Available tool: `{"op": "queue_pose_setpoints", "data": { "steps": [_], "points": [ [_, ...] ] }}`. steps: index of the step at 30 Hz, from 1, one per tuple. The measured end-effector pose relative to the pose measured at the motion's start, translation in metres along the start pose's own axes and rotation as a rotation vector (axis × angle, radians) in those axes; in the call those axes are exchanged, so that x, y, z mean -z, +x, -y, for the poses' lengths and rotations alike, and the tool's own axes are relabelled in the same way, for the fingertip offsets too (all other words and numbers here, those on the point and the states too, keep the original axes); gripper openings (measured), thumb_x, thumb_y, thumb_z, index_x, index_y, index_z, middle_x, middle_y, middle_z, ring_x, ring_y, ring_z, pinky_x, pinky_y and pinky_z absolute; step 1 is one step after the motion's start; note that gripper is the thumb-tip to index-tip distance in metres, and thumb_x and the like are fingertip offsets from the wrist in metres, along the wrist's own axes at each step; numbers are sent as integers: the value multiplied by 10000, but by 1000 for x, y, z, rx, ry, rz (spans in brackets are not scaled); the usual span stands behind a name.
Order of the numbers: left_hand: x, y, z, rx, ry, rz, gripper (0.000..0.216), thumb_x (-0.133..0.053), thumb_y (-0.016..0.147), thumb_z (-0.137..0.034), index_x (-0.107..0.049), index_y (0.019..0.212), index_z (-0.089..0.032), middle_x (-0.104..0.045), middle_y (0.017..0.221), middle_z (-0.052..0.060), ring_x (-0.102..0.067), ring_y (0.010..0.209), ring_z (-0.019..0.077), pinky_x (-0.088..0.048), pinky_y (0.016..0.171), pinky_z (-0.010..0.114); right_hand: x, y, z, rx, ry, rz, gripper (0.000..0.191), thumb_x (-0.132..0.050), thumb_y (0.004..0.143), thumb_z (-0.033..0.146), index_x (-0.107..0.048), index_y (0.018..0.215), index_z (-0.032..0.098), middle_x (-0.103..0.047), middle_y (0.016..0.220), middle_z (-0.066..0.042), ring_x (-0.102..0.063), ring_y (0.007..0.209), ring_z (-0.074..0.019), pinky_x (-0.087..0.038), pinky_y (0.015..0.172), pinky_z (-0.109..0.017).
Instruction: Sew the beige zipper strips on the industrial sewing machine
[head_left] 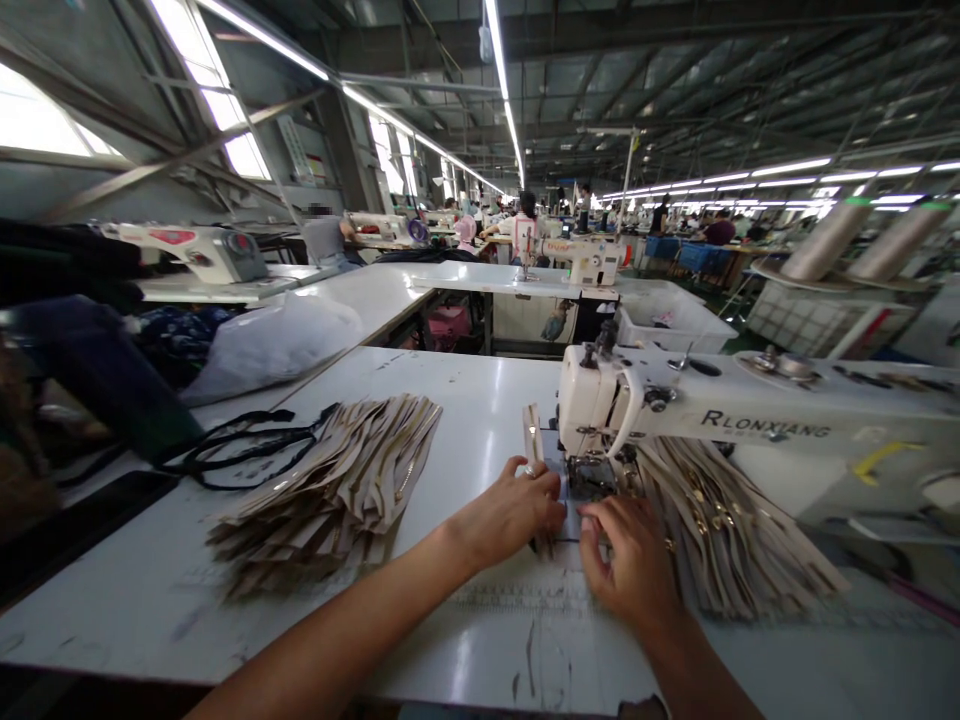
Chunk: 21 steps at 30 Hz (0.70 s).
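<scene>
My left hand (529,505) lies over a beige zipper (532,435), its fingers curled down on it just left of the sewing machine's needle area. The zipper's far end, with a metal pull, sticks out beyond the fingers. Close by, my right hand (626,550) has thumb and forefinger bent near the presser foot (589,475); what lies between its fingertips is too small to make out. A white sewing machine (675,410) stands over the right side. Left of my arm lies a thick pile of beige zippers (337,480). Another bundle of zippers (727,530) fans out under the machine arm.
Black straps (255,440) and a white plastic bag (281,340) lie at the left. Behind the table are a white bin (667,315) and another sewing machine (577,260). Thread cones (829,240) stand at the right. Other people sit farther back.
</scene>
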<state>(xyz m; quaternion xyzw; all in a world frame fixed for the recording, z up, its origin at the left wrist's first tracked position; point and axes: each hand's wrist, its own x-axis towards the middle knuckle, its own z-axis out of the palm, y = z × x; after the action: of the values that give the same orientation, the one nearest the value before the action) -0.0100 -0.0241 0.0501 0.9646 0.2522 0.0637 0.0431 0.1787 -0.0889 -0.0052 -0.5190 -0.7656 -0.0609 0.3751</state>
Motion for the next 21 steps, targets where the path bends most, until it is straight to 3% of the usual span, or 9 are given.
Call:
{"op": "queue_pose_setpoints", "data": {
  "steps": [4, 6, 9, 11, 14, 16, 21],
  "points": [
    [21, -6, -6, -151, -338, -43, 124, -611, 878, -126, -650, 793, -208, -686, 868, 16, -574, 993, 205, -389, 932, 366, 1, -1, -1, 28, 15, -29, 149, -446, 878, 159, -586, 902, 204, -619, 799, -31, -563, 808, -200, -386, 787, -372],
    [39, -11, -17, -220, -647, -205, 78, -612, 885, -127, -646, 856, -191, -690, 856, 28, -604, 887, 168, -439, 883, 331, 3, 0, -2, 50, 15, -58, 141, -445, 878, 154, -573, 897, 208, -624, 810, -33, -562, 804, -200, -395, 774, -369],
    [57, -13, -35, -89, -1096, -601, 71, -665, 864, -190, -598, 862, -169, -649, 828, 31, -608, 772, 138, -494, 738, 276, 5, 0, -1, 51, -6, -110, 134, -444, 880, 162, -568, 892, 210, -628, 818, -40, -571, 803, -206, -411, 758, -368],
    [57, -9, -42, 86, -1312, -712, 191, -726, 814, -234, -547, 836, -170, -602, 770, 0, -586, 695, 113, -483, 641, 231, 6, 0, -1, 13, 8, -129, 160, -423, 894, 164, -575, 920, 206, -635, 830, -49, -588, 816, -210, -428, 752, -364],
    [33, 5, -40, 282, -1481, -539, 297, -769, 749, -276, -500, 813, -169, -566, 700, -32, -559, 608, 88, -463, 578, 203, 7, 0, -1, -83, 129, -88, 231, -370, 931, 167, -582, 1017, 200, -665, 891, -70, -627, 844, -205, -459, 738, -336],
    [6, 14, -33, 372, -1458, -407, 273, -743, 742, -258, -488, 775, -167, -555, 657, -39, -560, 583, 93, -465, 567, 209, 5, -1, -1, -137, 200, -36, 248, -350, 951, 190, -593, 998, 209, -682, 879, -71, -647, 809, -195, -469, 707, -312],
    [-52, 26, -17, 502, -1166, -371, 109, -605, 755, -120, -509, 741, -170, -524, 629, -50, -543, 575, 104, -433, 534, 205, -8, -2, -2, -253, 207, 19, 269, -398, 950, 252, -610, 790, 215, -690, 738, -50, -650, 680, -179, -451, 624, -272]
  ]
}}
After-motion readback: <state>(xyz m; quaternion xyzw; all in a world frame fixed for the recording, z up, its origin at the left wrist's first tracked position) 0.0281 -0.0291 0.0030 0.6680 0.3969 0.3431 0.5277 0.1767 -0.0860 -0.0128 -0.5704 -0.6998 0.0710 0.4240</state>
